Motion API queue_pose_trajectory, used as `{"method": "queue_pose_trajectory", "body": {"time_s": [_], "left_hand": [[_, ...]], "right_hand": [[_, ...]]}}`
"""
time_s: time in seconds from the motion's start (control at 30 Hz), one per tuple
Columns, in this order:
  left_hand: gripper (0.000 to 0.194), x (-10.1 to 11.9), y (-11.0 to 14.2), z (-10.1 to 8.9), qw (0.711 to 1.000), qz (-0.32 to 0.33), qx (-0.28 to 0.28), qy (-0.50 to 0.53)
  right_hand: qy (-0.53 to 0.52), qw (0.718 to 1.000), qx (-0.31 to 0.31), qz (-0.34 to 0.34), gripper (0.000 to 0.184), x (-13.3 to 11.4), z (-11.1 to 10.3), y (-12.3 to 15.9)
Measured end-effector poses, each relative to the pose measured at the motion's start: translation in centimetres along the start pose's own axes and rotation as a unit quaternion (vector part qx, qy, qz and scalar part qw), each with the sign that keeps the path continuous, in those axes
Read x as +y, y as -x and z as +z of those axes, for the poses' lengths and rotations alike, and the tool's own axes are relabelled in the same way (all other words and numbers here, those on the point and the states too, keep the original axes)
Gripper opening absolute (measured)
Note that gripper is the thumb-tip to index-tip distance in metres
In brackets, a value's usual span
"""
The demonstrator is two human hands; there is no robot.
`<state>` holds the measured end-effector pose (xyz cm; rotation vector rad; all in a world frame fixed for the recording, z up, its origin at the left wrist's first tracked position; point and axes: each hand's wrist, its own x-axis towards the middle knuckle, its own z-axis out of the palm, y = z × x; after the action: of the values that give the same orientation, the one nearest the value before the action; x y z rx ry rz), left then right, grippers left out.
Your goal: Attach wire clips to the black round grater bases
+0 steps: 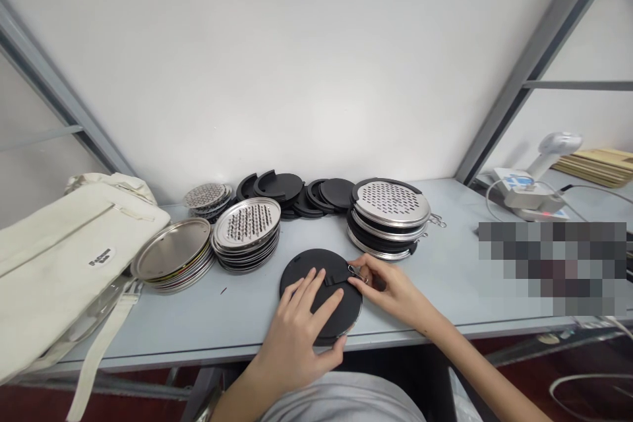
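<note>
A black round disc (302, 262) with a metal rim lies near the table's front edge, dark face up. My left hand (301, 323) holds it, with the fingers spread across the top and the thumb at the near rim. At its right side, my right hand (383, 280) pinches a small wire clip (357, 271) beside a dark tab on the disc. Behind the right hand stands a stack of black holders with round metal grater plates (393, 198), wire clips sticking out to the right. Left of the disc is a pile of grater plates (247, 224).
Flat metal discs (173, 247) are piled beside a cream bag (69, 264) at the left. Smaller perforated discs (206, 196) and loose black round pieces (281, 186) lie along the wall. A white scanner on a stand (548, 158) with cables is at the far right.
</note>
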<state>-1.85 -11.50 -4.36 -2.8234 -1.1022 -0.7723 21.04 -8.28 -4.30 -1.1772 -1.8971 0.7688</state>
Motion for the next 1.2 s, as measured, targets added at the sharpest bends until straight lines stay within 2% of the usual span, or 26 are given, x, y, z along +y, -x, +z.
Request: {"method": "queue_pose_trajectory", "body": {"time_s": [0.17, 0.33, 0.47, 0.67, 0.87, 1.07, 1.2], "left_hand": [[0.057, 0.0, 0.0, 0.0, 1.000, -0.007, 0.000, -0.001], [0.070, 0.7, 0.2, -0.5, 1.000, -0.006, -0.029, 0.001], [0.067, 1.8, 0.4, -0.7, 1.000, -0.001, -0.003, -0.001], [0.061, 3.0, 0.8, 0.0, 0.997, -0.041, 0.055, -0.036], [0.076, 2.8, 0.8, 0.6, 0.996, -0.029, 0.050, -0.068], [0.063, 2.6, 0.5, 1.4, 0.990, -0.087, 0.070, -0.080], [0.060, 2.9, -0.8, 1.6, 0.984, -0.127, 0.039, -0.122]], "right_hand": [[0.004, 1.000, 0.001, 0.003, 0.025, 0.1, 0.0, -0.2], [0.012, 1.000, 0.015, -0.005, 0.028, 0.4, -0.2, -0.4], [0.008, 1.000, 0.012, 0.003, 0.031, 0.7, -0.3, -0.8], [-0.048, 0.997, -0.054, -0.011, 0.032, 0.7, -0.3, -2.4], [-0.105, 0.987, -0.123, -0.014, 0.030, 0.3, -0.4, -4.1], [-0.107, 0.989, -0.104, -0.020, 0.031, 1.1, 0.8, -5.8], [-0.101, 0.989, -0.104, -0.035, 0.029, 1.1, 1.4, -7.9]]}}
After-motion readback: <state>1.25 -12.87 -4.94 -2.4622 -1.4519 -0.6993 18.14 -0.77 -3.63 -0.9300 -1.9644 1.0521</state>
